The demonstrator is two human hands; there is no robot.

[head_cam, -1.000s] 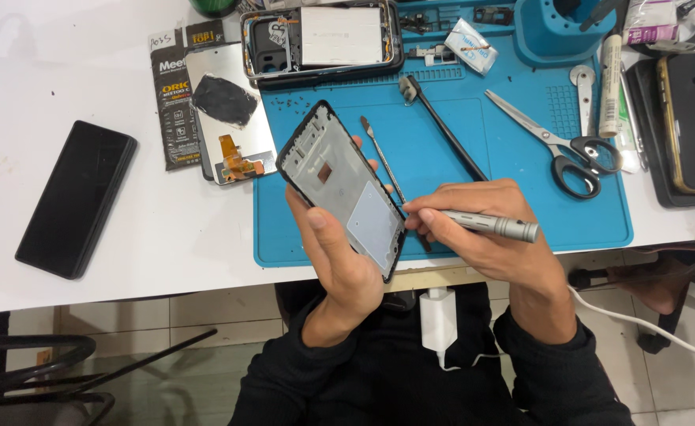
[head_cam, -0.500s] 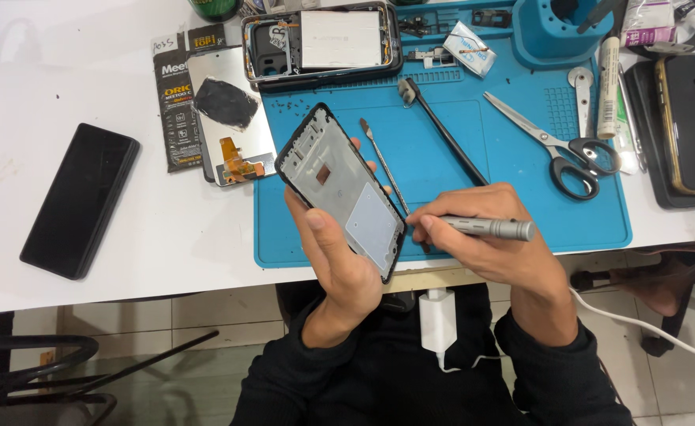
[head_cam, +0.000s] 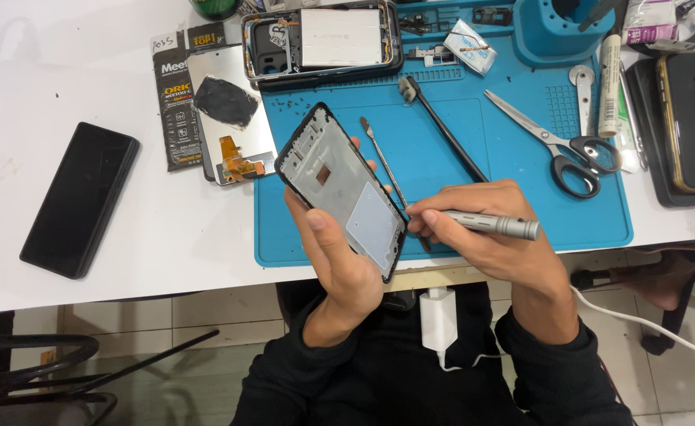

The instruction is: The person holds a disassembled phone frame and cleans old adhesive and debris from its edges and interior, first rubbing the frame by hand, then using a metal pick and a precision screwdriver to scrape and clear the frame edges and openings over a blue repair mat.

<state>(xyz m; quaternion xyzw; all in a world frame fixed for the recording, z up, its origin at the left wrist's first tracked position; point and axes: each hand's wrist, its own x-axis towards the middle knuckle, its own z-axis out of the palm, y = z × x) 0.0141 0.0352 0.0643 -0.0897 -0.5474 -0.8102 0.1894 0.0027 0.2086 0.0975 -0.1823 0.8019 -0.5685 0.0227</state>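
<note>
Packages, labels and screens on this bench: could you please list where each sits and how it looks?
Dark flat packet: white table, upper left, black with orange and white print.
Display panel: overlapping that packet, silvery back, orange flex.
Black phone: far left, screen dark.
Small sachet: blue mat, top, white-blue.

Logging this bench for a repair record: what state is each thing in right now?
Phone frame: bare, held tilted in left hand.
Metal driver: gripped by right hand, tip at the frame's edge.
Opened phone: back off, insides exposed.
Scissors: closed, lying flat.
Black phone: screen dark.
</note>
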